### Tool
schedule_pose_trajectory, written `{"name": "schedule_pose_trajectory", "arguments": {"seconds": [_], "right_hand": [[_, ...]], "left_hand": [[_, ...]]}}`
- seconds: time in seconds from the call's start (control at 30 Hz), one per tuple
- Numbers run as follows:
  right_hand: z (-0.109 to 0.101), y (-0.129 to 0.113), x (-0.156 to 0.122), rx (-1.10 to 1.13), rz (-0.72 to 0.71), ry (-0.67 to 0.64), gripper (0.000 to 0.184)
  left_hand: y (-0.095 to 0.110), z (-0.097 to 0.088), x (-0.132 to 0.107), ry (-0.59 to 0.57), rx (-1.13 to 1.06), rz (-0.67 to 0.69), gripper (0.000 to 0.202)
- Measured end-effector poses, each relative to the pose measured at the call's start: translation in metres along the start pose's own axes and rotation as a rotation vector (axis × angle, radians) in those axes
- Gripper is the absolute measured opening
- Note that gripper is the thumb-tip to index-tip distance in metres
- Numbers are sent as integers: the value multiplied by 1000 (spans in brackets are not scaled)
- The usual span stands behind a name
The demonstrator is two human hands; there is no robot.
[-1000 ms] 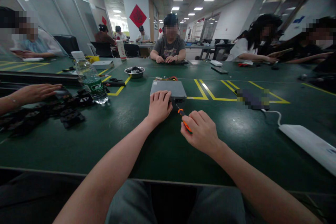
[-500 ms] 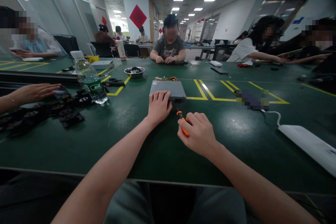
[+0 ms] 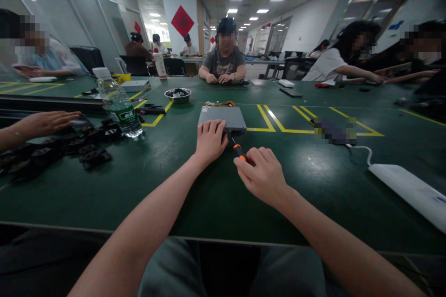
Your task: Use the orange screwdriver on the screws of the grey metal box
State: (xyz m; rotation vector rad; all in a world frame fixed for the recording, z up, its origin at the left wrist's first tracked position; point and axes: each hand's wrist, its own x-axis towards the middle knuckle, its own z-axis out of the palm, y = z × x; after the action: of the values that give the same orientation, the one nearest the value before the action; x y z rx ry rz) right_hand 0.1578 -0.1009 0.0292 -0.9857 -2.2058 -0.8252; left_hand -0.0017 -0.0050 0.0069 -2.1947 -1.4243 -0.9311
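A grey metal computer power supply lies on the green table in front of me, with coloured wires at its far side. My left hand grips its near left side, fingers over the top edge and the thumb at the front face. In my right hand is an orange and black screwdriver, held closed in the fingers. Its thin shaft points up at the front face, just below the power socket. Whether the tip touches a screw is too small to tell.
A water bottle and a pile of black parts stand to the left, where another person's hand rests. Farther back is a metal bowl. A white power strip lies at right. A person sits opposite.
My right hand has shifted slightly left and its grip on the screwdriver has turned, showing more of the black handle. My left hand and the power supply stay in place.
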Motion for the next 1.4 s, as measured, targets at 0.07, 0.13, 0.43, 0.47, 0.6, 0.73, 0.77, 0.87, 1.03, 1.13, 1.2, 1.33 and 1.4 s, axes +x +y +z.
{"name": "schedule_pose_trajectory", "arguments": {"seconds": [0.07,0.13,0.43,0.47,0.6,0.73,0.77,0.87,1.03,1.13,1.2,1.33,1.4], "right_hand": [[0,-2,0,-2,26,-4,12],[-1,-2,1,-1,71,-5,16],[4,2,-6,-24,129,73,15],[5,2,-7,-16,130,70,14],[7,2,-7,16,105,74,11],[6,1,-4,-45,18,142,7],[6,1,-4,-55,2,162,9],[6,-1,-2,-35,-16,195,19],[9,1,-1,8,13,193,12],[13,3,-2,26,-34,198,13],[15,3,-3,59,-54,198,20],[16,2,-1,114,10,216,23],[15,3,0,79,37,227,18]], "left_hand": [[0,1,0,4,1,4,37],[0,1,0,5,-1,5,37],[0,0,0,1,0,15,37],[0,0,0,2,1,14,37],[0,1,0,7,-1,5,38],[0,0,0,0,-3,10,39],[0,0,0,1,-1,11,39],[1,0,0,6,3,12,38],[0,1,0,17,3,6,38],[0,1,0,13,-2,5,38],[0,0,0,6,-7,6,38],[1,1,0,6,-13,2,37],[1,0,0,7,-14,-2,37]]}}
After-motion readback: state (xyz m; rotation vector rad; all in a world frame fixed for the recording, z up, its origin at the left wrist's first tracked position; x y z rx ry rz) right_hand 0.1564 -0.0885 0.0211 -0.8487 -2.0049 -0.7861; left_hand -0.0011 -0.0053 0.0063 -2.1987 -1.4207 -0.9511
